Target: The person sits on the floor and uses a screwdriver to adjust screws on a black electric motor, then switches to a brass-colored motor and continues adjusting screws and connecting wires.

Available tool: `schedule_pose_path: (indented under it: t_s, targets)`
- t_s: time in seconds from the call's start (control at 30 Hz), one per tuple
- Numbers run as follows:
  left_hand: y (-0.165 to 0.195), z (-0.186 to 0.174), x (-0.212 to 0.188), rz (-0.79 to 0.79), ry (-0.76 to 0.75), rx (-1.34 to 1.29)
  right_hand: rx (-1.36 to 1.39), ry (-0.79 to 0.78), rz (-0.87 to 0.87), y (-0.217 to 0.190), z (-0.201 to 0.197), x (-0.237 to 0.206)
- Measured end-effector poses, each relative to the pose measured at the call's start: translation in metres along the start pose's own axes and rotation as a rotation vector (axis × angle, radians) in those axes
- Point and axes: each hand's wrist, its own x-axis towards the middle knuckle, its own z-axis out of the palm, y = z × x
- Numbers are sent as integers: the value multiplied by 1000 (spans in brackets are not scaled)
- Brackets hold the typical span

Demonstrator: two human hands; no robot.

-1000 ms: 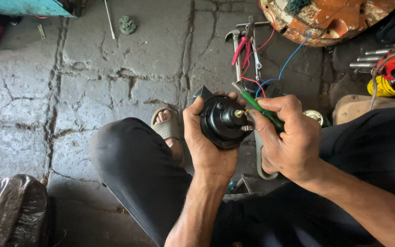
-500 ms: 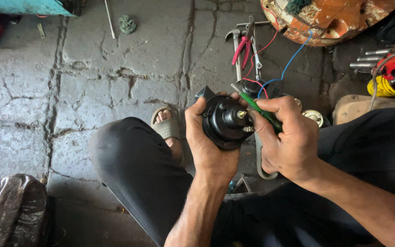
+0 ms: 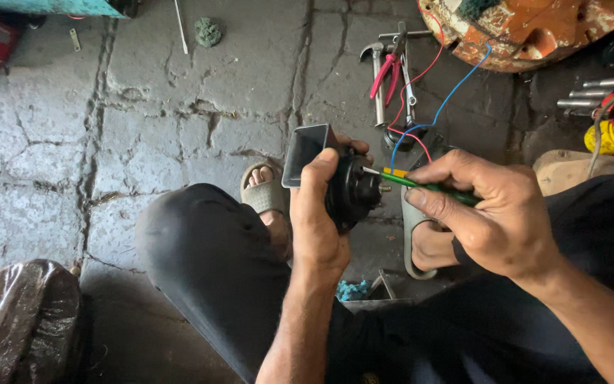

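Left hand (image 3: 319,220) clamped around black round motor housing (image 3: 349,190) above the knees; right hand (image 3: 495,213), fingers pinched on green-handled screwdriver (image 3: 428,186), lies right of housing, shaft axis horizontal, tip at its hub.

Floor: cracked grey stone paving slabs (image 3: 179,121), dark joints, damp-looking. Crumpled dark plastic bag (image 3: 19,323) at lower left. Rusty orange round metal object (image 3: 527,28) at upper right. Even, diffuse daylight; soft shadows.
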Motion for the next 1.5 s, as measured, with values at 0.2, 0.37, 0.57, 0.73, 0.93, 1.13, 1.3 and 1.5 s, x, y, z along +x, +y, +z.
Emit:
schedule_pose_path:
  t_s: [0.2, 0.37, 0.57, 0.73, 0.93, 1.13, 1.3, 1.5]
  targets:
    - [2, -1, 1, 3, 41, 46, -141, 31, -4, -6, -1, -1]
    - [0, -2, 1, 16, -6, 72, -128, -50, -12, -1, -5, 0]
    - [1, -7, -4, 32, 10, 308, 421, -267, 310, 14, -24, 10]
    - [5, -9, -5, 144, -97, 479, 409, -204, 526, 16, -32, 17]
    - [9, -8, -7, 90, -32, 534, 526, -388, 134, 9, -18, 4]
    - [6, -13, -7, 99, -62, 540, 384, -431, 33, -1, -16, 11]
    - [5, -21, 1, 67, -49, 514, -1095, 29, -971, 2, -4, 3]
    - [6, -24, 2, -7, 12, 316, -777, -120, -694, 20, -16, 0]
